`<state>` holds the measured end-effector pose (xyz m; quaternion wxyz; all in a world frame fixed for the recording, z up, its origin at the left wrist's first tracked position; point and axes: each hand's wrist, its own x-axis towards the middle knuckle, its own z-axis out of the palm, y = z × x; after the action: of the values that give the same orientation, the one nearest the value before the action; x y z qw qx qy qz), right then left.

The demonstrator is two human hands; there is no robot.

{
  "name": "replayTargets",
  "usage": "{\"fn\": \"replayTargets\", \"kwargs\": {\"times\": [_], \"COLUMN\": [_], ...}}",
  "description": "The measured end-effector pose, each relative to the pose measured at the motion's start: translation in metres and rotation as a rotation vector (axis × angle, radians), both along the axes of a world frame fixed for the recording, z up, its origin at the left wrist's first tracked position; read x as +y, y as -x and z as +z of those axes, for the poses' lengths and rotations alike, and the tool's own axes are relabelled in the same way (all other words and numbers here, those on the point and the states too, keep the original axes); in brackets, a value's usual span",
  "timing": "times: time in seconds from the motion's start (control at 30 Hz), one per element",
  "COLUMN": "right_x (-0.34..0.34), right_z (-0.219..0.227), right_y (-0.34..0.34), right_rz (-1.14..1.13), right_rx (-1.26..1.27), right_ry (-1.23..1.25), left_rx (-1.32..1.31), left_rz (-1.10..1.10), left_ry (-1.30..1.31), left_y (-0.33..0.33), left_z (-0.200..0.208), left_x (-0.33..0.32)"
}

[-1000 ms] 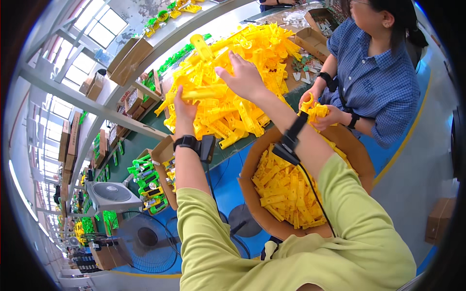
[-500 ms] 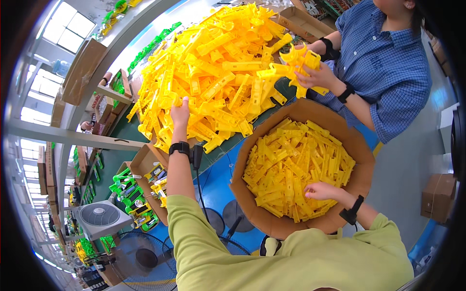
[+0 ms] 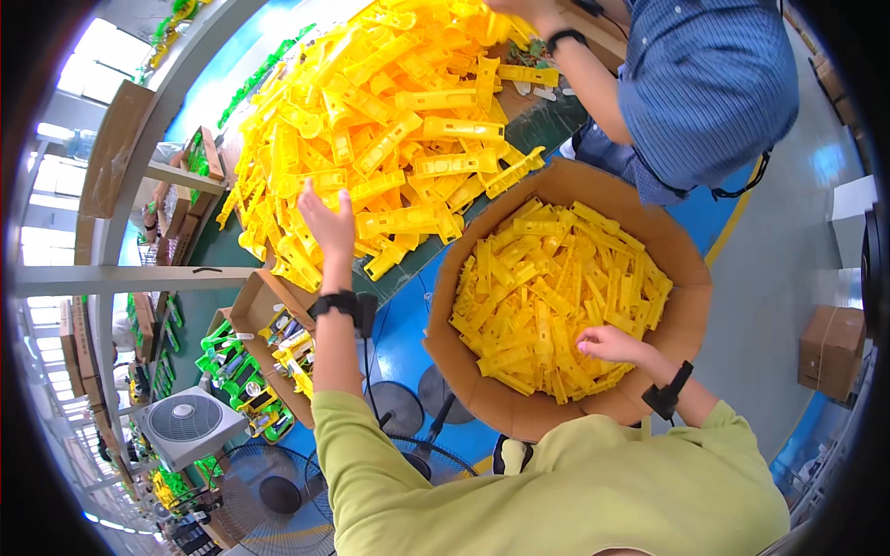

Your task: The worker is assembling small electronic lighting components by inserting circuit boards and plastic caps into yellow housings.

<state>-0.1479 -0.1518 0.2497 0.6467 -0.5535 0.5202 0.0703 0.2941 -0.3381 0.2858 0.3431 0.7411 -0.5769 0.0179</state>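
Note:
My left hand (image 3: 326, 224) is over the near edge of a big heap of yellow plastic parts (image 3: 380, 111), fingers spread and nothing held. Whether its fingertips touch the parts I cannot tell. My right hand (image 3: 610, 346) hovers over a large cardboard box (image 3: 691, 320) full of long yellow plastic pieces (image 3: 547, 296). Its fingers are curled and closed; what they hold, if anything, is hidden beneath them. Both wrists wear black bands.
A co-worker in a blue checked shirt (image 3: 709, 83) reaches over the heap's far right. At left stand a smaller carton (image 3: 250, 310) of mixed parts, green parts (image 3: 236, 371), a white box fan (image 3: 185, 417) and a wire-guarded fan (image 3: 278, 491). A metal post (image 3: 139, 278) crosses nearby.
My left hand has opened wider and sits slightly lower on the heap. The co-worker has swung the held yellow parts away from the box to the heap's far side. The view shifted slightly.

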Motion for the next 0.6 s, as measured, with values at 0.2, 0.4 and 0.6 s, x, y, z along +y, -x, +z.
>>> {"fn": "replayTargets", "kwargs": {"times": [0.2, 0.4, 0.6], "right_x": [-0.018, -0.033, -0.061], "right_z": [-0.043, -0.060, -0.046], "right_y": [-0.014, -0.047, -0.066], "right_rz": [0.070, 0.121, -0.022], "right_rx": [0.095, 0.124, 0.003], "right_ry": [0.130, 0.228, 0.499], "left_rx": [-0.510, -0.681, -0.607], "left_rz": [-0.311, -0.342, -0.208], "left_ry": [-0.321, -0.439, -0.438], "left_y": [0.038, 0.052, 0.049], "left_z": [-0.024, -0.052, -0.069], "left_x": [0.048, 0.043, 0.030]}}
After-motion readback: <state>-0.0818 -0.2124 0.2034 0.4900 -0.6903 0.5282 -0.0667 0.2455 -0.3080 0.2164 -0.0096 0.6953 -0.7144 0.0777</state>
